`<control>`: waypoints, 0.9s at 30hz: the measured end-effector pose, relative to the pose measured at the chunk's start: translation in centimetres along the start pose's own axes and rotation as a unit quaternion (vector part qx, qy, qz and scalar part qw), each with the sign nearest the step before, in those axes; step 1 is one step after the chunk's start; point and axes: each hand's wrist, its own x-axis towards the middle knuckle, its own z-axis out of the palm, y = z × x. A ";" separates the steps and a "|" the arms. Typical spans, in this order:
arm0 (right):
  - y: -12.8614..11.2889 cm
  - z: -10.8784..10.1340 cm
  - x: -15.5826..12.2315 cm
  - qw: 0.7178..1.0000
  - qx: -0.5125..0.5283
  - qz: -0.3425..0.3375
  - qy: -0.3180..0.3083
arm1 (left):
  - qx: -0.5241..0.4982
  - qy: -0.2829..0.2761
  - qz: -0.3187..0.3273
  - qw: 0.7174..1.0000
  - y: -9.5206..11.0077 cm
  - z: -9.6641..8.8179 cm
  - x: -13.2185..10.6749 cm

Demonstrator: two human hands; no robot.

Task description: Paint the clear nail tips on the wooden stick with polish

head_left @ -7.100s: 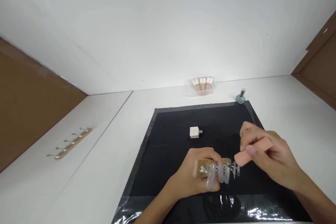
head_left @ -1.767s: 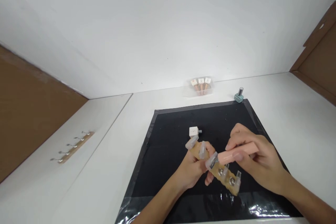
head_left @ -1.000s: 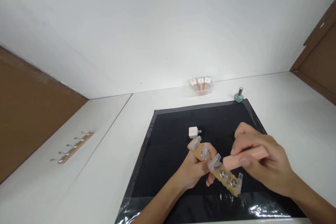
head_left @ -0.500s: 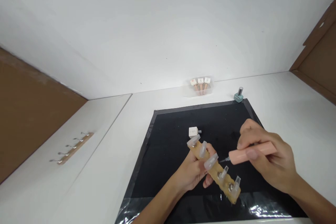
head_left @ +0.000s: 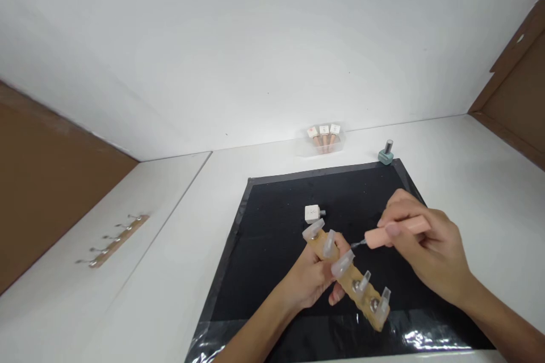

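Note:
My left hand (head_left: 313, 278) is closed around a wooden strip (head_left: 347, 279) that carries several clear false nail tips on metal studs, held slanting above the black mat (head_left: 272, 249). My right hand (head_left: 426, 249) pinches a peach-coloured nail polish brush cap (head_left: 394, 232), its thin brush tip pointing left, close to the middle nail tip (head_left: 342, 263). A small white polish bottle (head_left: 313, 214) lies open on the mat just beyond the strip.
A clear box with three peach-capped bottles (head_left: 324, 137) stands by the wall. A teal bottle with a silver cap (head_left: 386, 153) sits at the mat's far right corner. A second wooden strip with studs (head_left: 114, 240) lies on the white table at left.
Over the last second my right hand lifted the brush slightly off the strip and brought it up and left toward the middle nail tip. My left hand kept the strip slanted and nearly still.

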 end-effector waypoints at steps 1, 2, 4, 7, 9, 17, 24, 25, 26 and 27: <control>0.0 0.0 0.0 1.000 0.005 -0.002 0.007 | 0.002 0.002 0.000 1.000 0.0 0.0 0.0; -0.1 0.0 0.0 1.000 0.015 -0.005 0.004 | 0.004 0.002 0.000 1.000 0.0 0.0 0.0; -0.1 0.0 0.1 0.999 0.030 -0.010 -0.024 | 0.008 -0.002 0.003 1.000 -0.1 -0.1 0.0; -0.1 0.0 0.1 1.000 0.002 0.000 -0.016 | 0.014 -0.003 0.007 1.000 -0.1 -0.3 0.0; -0.1 -0.1 0.1 1.000 -0.001 0.004 0.012 | 0.021 0.001 0.010 1.000 -0.2 -0.3 0.1; 0.0 -0.1 0.2 1.000 -0.007 -0.011 0.013 | 0.051 0.012 0.022 0.998 -0.1 -0.2 0.1; 0.2 -0.1 0.2 0.998 0.038 -0.007 -0.039 | 0.106 0.002 0.031 0.994 0.0 -0.6 -0.2; 0.3 -0.2 0.3 0.999 0.028 0.004 -0.019 | 0.116 0.005 0.028 0.993 0.1 -0.6 -0.3; 0.4 -0.2 0.3 1.000 0.023 0.015 0.001 | 0.127 0.009 0.022 0.992 0.3 -0.5 -0.5; 0.4 -0.2 0.4 0.999 0.027 0.022 0.012 | 0.139 0.012 0.017 0.990 0.5 -0.4 -0.6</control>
